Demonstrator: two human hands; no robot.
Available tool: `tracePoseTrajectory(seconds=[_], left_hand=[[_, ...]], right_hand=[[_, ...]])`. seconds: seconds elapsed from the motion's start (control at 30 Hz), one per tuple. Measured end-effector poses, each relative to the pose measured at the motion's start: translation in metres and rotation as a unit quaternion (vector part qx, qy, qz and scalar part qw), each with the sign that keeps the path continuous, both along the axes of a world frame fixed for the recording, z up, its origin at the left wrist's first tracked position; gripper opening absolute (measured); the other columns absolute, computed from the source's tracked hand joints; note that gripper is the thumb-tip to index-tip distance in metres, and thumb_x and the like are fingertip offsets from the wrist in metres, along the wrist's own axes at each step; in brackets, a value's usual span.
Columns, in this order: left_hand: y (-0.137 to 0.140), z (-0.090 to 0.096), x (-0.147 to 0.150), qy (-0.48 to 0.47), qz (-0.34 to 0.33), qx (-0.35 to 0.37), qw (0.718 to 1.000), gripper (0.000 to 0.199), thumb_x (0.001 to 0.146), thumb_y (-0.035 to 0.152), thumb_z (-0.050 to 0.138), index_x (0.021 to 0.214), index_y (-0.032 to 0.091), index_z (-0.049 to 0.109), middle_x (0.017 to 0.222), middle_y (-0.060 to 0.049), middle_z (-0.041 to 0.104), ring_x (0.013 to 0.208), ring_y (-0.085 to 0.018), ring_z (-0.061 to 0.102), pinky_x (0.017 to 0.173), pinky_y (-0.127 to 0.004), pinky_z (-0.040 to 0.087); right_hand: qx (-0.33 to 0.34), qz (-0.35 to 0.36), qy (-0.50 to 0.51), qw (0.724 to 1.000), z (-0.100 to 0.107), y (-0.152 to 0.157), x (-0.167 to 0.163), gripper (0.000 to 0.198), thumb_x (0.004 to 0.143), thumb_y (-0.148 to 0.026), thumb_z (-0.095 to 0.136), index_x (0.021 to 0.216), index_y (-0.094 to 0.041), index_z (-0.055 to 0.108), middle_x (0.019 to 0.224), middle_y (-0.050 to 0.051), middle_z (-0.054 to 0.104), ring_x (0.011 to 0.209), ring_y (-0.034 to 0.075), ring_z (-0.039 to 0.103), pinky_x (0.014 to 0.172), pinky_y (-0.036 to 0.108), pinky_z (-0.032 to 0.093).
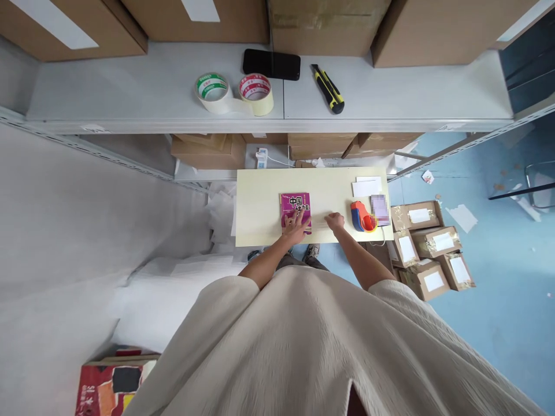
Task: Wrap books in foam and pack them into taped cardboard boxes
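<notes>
A purple book (296,201) with large black and white Chinese characters lies on a pale yellow table (258,208). My left hand (295,230) rests on its lower part with the fingers spread. To the right of the book, my right hand (335,222) is closed close to the tabletop, its fingers curled together. Whatever it may hold is hidden or too small to name. A red and blue tape dispenser (358,216) stands further right, beside a blurred purple rectangular item (380,209). White paper slips (365,189) lie behind them.
Above the table, a grey shelf (151,86) bears tape rolls (260,104), a black phone (277,65), a yellow-black utility knife (328,89) and cardboard boxes (203,29). Labelled cartons (427,242) are piled on the floor at right. A white bulky stack (173,294) lies at left.
</notes>
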State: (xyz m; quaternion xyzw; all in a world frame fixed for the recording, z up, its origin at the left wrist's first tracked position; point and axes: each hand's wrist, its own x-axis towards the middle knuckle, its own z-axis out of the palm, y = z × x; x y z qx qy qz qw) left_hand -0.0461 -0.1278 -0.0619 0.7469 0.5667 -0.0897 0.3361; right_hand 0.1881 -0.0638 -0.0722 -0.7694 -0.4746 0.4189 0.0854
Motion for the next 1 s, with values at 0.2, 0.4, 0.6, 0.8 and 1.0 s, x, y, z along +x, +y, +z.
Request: tracePoseTrajectory(seconds=[0.2,0.4,0.6,0.8,1.0], left_hand=[[0.011,-0.006,0.018,0.025,-0.037,-0.011,0.999,0.091,0.100,0.031,0.075,0.183,0.040,0.038,0.198,-0.007,0.006,0.181,-0.046,-0.004,0.136,-0.089,0.010],[0.010,0.001,0.013,0.046,-0.049,-0.003,0.998,0.087,0.103,0.033,0.073,0.183,0.039,0.039,0.197,-0.007,0.008,0.181,-0.046,-0.002,0.136,-0.087,0.015],[0.007,0.002,0.008,0.039,-0.027,0.009,0.999,0.085,0.102,0.034,0.076,0.181,0.041,0.044,0.197,-0.007,0.012,0.181,-0.046,0.000,0.137,-0.086,0.015],[0.006,0.001,0.001,-0.013,-0.002,0.001,1.000,0.092,0.104,0.031,0.070,0.187,0.033,0.028,0.197,-0.013,0.012,0.180,-0.044,0.014,0.140,-0.079,0.017],[0.001,0.002,-0.033,-0.071,0.133,0.001,0.989,0.074,0.110,0.027,0.051,0.182,0.020,0.036,0.191,-0.019,0.029,0.175,-0.041,0.031,0.140,-0.061,0.033]], right_hand=[[-0.078,-0.104,-0.034,0.991,-0.005,0.001,-0.016,0.052,0.086,-0.034,0.080,0.133,-0.026,0.057,0.113,0.009,0.079,0.115,0.031,0.073,0.116,0.050,0.050],[-0.075,-0.089,-0.103,0.988,-0.010,-0.004,-0.029,0.046,0.090,-0.024,0.076,0.130,-0.027,0.055,0.146,0.017,0.068,0.139,0.036,0.061,0.116,0.056,0.046],[-0.073,-0.060,-0.113,0.989,-0.013,-0.003,-0.030,0.029,0.089,-0.023,0.077,0.115,-0.024,0.064,0.147,0.020,0.063,0.140,0.038,0.059,0.116,0.058,0.046],[-0.072,-0.119,-0.067,0.988,-0.006,-0.001,-0.024,0.047,0.084,-0.026,0.085,0.126,-0.024,0.063,0.125,0.015,0.073,0.116,0.032,0.072,0.101,0.044,0.056],[-0.074,-0.072,0.064,0.993,0.010,-0.003,-0.033,0.041,0.081,-0.026,0.086,0.119,-0.022,0.069,0.106,0.010,0.080,0.090,0.025,0.074,0.071,0.031,0.055]])
